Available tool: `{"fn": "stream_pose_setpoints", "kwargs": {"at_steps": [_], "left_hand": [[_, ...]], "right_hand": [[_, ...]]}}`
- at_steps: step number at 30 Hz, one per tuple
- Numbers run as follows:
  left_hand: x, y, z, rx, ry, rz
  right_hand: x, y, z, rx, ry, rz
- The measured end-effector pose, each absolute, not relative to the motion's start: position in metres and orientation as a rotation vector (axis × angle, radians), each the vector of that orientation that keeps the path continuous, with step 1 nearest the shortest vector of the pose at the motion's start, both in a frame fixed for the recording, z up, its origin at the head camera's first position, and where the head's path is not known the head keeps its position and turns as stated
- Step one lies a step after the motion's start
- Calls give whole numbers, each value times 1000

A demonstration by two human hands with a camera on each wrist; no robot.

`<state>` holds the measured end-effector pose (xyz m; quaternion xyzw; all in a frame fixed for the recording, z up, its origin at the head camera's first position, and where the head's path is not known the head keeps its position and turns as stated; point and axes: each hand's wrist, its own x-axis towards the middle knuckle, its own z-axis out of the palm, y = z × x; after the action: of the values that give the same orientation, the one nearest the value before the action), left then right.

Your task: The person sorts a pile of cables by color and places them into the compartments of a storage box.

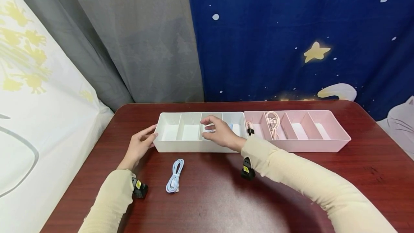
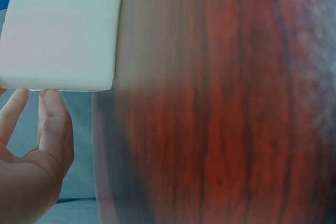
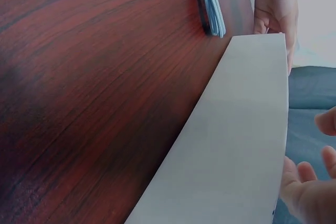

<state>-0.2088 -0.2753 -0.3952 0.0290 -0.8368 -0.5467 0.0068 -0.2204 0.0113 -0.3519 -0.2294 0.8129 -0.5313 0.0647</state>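
A white divided box (image 1: 187,146) stands on the table, its left end touched by the fingers of my left hand (image 1: 139,146). In the left wrist view those fingers reach fairly straight to the box's edge. Over the third compartment hovers my right hand (image 1: 221,132), thumb and fingers apart with no object visible between them. Bits of a light blue item (image 1: 230,126) show in the white box beside that hand, which partly covers it. A coiled light blue cable (image 1: 175,176) lies on the table in front of the box.
A pink divided box (image 1: 310,146) adjoins the white one on the right. It holds a coiled pink cable (image 1: 273,123) and a pink cable with a black clasp (image 1: 250,131). Curtains (image 1: 155,46) hang behind the dark red table (image 1: 226,197).
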Motion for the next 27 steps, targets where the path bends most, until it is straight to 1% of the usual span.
{"fn": "stream_pose_setpoints", "kwargs": {"at_steps": [14, 27], "left_hand": [[-208, -275, -395, 93, -2623, -1690], [-208, -276, -396, 93, -2619, -1697]], "right_hand": [[-211, 13, -355, -817, 2450, -1654], [-196, 6, -360, -879, 2337, -1709]]}}
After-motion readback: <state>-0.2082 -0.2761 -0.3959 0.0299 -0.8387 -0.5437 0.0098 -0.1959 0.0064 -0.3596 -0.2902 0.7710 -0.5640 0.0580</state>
